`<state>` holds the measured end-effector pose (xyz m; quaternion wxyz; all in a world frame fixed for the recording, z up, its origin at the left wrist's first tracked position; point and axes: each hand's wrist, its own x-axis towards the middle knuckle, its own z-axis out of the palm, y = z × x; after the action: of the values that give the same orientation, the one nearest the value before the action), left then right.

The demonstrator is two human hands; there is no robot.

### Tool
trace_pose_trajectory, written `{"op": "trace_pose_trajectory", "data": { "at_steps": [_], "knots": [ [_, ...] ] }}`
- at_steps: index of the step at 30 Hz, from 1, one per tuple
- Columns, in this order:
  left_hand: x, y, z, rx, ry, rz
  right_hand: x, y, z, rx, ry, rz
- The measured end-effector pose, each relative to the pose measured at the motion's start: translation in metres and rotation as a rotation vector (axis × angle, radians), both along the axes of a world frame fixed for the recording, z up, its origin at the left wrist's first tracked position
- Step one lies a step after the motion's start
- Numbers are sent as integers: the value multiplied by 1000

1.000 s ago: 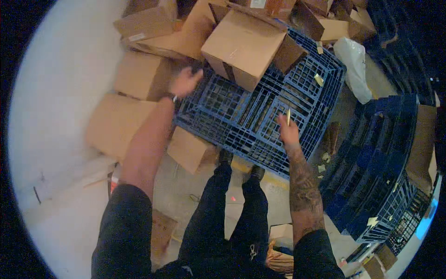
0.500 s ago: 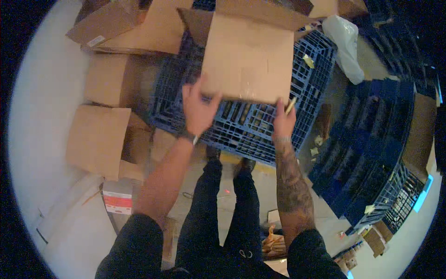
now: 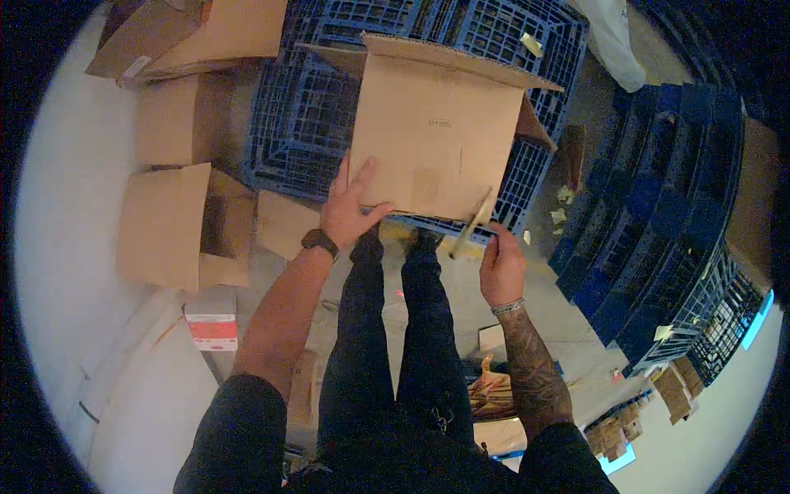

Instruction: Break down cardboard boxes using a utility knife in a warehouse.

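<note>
- At near left corner of large cardboard box (image 3: pixel 436 132): touching with left hand (image 3: pixel 350 210), fingers spread, not clenched.
- Just beside near right corner: right hand (image 3: pixel 504 270), curled; blurred slim yellowish object (image 3: pixel 471 225) alongside, can't tell if grasped.
- Beneath box: blue pallet (image 3: pixel 288 123).
- Left: open carton (image 3: pixel 160 222), red-and-white box (image 3: pixel 211 319).
- Right: 1 stack of dark blue pallets (image 3: pixel 642 198), white bag (image 3: pixel 611 41) farther off.

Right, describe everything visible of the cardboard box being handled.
The cardboard box is brown, a small mark and darker patch on its upward face, flaps open at the far end. It is over the blue pallet, support hidden. The left hand touches its near left corner; a slim tool overlaps the near right corner by the right hand.
</note>
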<state>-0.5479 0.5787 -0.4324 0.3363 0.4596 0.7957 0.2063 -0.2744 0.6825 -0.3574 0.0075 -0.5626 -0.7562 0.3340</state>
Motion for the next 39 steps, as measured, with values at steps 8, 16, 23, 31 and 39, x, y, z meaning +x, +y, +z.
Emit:
{"op": "trace_pose_trajectory", "data": {
  "at_steps": [8,16,23,31,39],
  "knots": [
    [6,5,-1,10,15,-42,-22,-16,-50,91,348,-197],
    [-4,26,-15,136,24,-66,72,-72,-104,-223,219,-317],
    [-34,47,-22,216,23,-178,57,-98,-212,-246,-127,207],
    [-44,72,6,66,-190,-268,-92,-88,-367,-317,-181,247],
    [-47,52,-34,309,-77,-256,-66,-101,-411,318,-166,374]
  ]
}}
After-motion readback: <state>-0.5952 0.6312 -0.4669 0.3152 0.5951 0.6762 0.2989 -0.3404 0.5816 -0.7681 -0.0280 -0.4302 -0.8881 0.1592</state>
